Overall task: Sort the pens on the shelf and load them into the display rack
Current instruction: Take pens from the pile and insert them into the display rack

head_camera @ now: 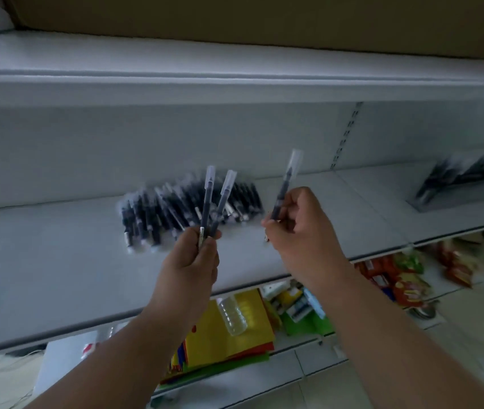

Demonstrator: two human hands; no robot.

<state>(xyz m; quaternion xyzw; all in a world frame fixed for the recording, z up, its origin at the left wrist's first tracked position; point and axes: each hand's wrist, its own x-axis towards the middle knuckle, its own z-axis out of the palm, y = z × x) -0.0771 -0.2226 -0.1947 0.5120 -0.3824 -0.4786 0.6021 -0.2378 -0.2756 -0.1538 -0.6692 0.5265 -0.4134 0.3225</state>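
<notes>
Pens: two (214, 199) in left hand (195, 258), one (283, 193) in right (299, 228).

Dim, cool, even light with only faint shadows and no glare; motion blur smears the pile of pens (189, 206) and the rack (464, 180) at right, the hands stay sharper, and shelf (57, 261) lines bow toward the edges.

- I see a matt, smooth, white-painted metal shelf (57, 261).
- Dark plastic pens with clear frosted caps (190, 202) look slightly glossy.
- The clear plastic bottle (232, 315) shines.
- Yellow paper sheets (234, 340) look smooth.
</notes>
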